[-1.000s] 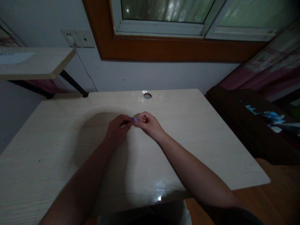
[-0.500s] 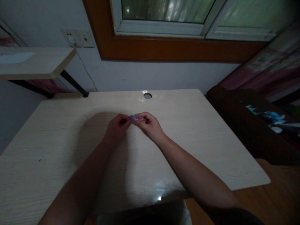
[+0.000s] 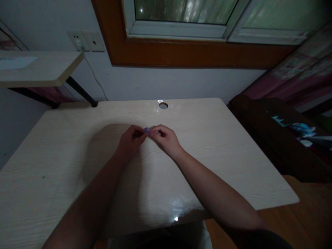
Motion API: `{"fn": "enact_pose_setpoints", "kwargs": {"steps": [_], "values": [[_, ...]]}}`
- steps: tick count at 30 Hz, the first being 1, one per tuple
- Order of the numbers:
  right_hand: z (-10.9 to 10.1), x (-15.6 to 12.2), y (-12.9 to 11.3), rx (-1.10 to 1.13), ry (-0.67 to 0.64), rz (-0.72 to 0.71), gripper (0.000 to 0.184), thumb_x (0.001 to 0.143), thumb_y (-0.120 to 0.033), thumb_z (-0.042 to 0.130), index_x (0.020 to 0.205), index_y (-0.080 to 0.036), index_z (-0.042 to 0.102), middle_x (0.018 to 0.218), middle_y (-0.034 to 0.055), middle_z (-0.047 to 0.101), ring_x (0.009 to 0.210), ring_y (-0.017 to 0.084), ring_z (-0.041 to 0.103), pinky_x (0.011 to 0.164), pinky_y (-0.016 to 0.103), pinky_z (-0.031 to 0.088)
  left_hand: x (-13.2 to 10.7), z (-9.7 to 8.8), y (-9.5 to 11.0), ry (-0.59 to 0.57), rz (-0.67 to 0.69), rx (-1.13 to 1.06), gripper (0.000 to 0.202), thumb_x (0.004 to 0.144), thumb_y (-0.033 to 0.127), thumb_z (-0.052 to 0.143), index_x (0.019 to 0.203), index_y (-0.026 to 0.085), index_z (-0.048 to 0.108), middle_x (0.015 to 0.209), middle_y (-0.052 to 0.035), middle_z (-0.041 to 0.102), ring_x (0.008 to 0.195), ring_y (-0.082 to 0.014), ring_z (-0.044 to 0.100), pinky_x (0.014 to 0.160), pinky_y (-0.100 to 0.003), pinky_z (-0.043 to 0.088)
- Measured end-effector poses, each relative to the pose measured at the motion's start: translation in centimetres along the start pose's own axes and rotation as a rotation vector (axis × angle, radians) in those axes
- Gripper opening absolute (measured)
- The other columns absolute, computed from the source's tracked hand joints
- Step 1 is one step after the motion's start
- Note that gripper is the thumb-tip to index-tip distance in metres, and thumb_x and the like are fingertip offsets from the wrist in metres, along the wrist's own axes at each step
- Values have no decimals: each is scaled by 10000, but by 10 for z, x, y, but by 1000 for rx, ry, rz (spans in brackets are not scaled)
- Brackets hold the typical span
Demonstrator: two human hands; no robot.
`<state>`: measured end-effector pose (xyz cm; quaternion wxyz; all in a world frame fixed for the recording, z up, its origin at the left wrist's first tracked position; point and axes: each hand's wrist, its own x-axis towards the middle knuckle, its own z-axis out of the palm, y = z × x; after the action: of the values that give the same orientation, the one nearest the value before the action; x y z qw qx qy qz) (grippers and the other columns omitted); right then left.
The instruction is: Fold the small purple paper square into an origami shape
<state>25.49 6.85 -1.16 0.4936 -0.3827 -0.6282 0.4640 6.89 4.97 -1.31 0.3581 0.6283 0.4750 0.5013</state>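
Observation:
A small purple piece point(image 3: 146, 130), perhaps paper, is pinched between my two hands over the pale wood-grain desk point(image 3: 207, 138). My left hand point(image 3: 131, 140) grips its left end between thumb and fingertips. From the other side, my right hand point(image 3: 166, 138) holds the right end in a similar pinch. The fingertips of both hands nearly meet and cover most of the piece, so its full shape is hidden.
Near the desk's back edge is a round cable hole point(image 3: 163, 105). A raised shelf point(image 3: 46, 72) on black legs stands at the back left, below a wall socket point(image 3: 85, 41) with a white cable. Dark furniture point(image 3: 280, 138) lies beyond the right edge.
My hands have drawn slightly closer together, and less of the purple piece shows between the fingertips. It looks more folded or bunched than before.

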Motion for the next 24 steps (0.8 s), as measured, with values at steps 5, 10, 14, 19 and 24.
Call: {"fn": "enact_pose_setpoints", "kwargs": {"steps": [5,10,14,19,24], "values": [[1,-1,1,3,-17,12,123,792,-332,734,838,-218,730,828,21,664,710,137,589,666,278,459,0,1,1,19,36,49,293,791,365,748,994,213,600,907,-18,679,785,-141,659,749,-274,547],[2,-1,0,56,-9,65,150,779,-337,740,837,-202,710,782,14,668,688,130,586,660,268,458,0,0,5,-3,53,133,256,834,375,703,1035,220,673,972,-48,719,849,-167,692,821,-304,564],[2,-1,0,72,-6,100,174,761,-331,753,839,-189,691,742,-3,659,648,110,569,636,248,441,0,0,6,3,53,132,247,828,370,710,1020,215,691,968,-48,732,848,-172,704,815,-306,575],[3,-1,2,99,-11,120,210,753,-356,755,843,-185,673,722,-11,644,623,103,548,614,238,433,0,1,3,9,38,92,234,816,357,725,998,211,704,961,-50,740,856,-180,708,832,-317,573],[3,-1,1,100,-18,120,201,754,-345,756,842,-186,671,730,-7,651,637,107,557,624,239,433,0,0,2,-11,17,71,226,818,334,723,1002,205,698,952,-51,736,841,-176,702,819,-309,565]]}}
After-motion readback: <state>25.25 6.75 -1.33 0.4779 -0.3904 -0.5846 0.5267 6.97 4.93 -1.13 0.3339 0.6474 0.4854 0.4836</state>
